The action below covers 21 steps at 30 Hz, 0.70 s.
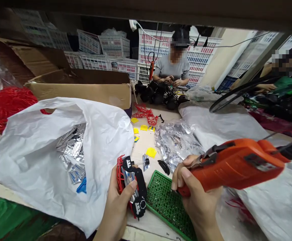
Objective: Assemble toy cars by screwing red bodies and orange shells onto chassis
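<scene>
My left hand (117, 201) is closed around a small part-built toy (132, 182) of red, black and silvery pieces, its thumb pressed on the silvery middle. A thin rod with a black end juts from its upper side. In my right hand (198, 197) is an orange electric screwdriver (236, 164), pointing left. Its tip is mostly hidden by my fingers, above a green perforated tray (164, 197) with small dark bits in its holes. Just above that tray lies a curved black piece (163, 166). Yellow pieces (151, 152) are scattered beyond the toy.
A white sack (110, 134) of silvery parts stands open at left, before a cardboard box (85, 93). Clear bags of silvery parts (177, 140) lie right of centre. Red frames (146, 112) and black parts (158, 93) are farther back. A co-worker (172, 67) sits opposite.
</scene>
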Motion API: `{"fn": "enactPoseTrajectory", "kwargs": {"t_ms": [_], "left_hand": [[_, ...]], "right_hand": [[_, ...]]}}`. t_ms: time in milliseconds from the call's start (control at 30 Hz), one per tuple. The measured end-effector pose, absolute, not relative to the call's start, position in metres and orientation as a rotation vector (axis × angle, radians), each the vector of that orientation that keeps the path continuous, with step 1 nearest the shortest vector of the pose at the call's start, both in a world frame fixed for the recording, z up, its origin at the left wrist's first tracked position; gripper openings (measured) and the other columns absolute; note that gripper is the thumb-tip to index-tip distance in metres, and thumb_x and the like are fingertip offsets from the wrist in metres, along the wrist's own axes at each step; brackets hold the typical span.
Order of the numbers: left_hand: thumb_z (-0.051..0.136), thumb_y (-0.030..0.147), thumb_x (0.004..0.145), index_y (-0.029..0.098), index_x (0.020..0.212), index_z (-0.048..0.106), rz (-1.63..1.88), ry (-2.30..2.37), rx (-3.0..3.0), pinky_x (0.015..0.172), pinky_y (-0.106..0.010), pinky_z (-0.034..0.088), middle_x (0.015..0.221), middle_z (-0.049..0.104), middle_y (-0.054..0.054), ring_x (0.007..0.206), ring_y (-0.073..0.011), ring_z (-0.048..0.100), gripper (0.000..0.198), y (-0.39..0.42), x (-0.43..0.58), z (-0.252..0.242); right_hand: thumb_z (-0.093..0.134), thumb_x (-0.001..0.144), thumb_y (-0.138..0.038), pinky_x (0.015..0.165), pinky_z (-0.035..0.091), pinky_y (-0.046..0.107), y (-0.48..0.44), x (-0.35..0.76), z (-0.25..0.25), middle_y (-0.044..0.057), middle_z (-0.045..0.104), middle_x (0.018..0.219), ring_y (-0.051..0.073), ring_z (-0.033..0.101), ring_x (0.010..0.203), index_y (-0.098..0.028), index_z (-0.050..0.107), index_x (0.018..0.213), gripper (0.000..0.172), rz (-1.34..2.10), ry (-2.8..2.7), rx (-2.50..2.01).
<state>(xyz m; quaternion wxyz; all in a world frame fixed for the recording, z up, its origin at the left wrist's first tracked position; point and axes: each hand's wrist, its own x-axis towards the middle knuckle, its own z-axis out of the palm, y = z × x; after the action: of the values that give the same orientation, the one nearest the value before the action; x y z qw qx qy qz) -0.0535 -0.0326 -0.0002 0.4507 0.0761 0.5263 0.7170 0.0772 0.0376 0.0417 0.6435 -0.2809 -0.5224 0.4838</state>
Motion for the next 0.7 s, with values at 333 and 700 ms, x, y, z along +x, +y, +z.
{"fn": "enactPoseTrajectory", "kwargs": {"t_ms": [333, 700], "left_hand": [[0.093, 0.045, 0.059, 0.025, 0.133, 0.060, 1.743, 1.314, 0.242, 0.106, -0.043, 0.050, 0.107, 0.078, -0.005, 0.110, -0.0312, 0.071, 0.084, -0.0326, -0.0540, 0.0029], [0.093, 0.041, 0.061, 0.024, 0.134, 0.060, 1.753, 1.265, 0.242, 0.109, -0.045, 0.049, 0.121, 0.076, -0.007, 0.120, -0.0332, 0.068, 0.082, -0.0335, -0.0549, 0.0049]], "right_hand": [[0.071, 0.089, -0.029, 0.041, 0.043, 0.024, 0.0368, 0.0752, 0.0384, -0.009, 0.055, 0.055, 0.012, 0.055, 0.040, -0.023, 0.058, 0.096, 0.015, 1.085, -1.197, -0.686], [0.074, 0.086, -0.026, 0.042, 0.046, 0.024, 0.0337, 0.0722, 0.0396, -0.008, 0.054, 0.058, 0.011, 0.056, 0.042, -0.021, 0.061, 0.095, 0.016, 1.055, -1.173, -0.698]]}}
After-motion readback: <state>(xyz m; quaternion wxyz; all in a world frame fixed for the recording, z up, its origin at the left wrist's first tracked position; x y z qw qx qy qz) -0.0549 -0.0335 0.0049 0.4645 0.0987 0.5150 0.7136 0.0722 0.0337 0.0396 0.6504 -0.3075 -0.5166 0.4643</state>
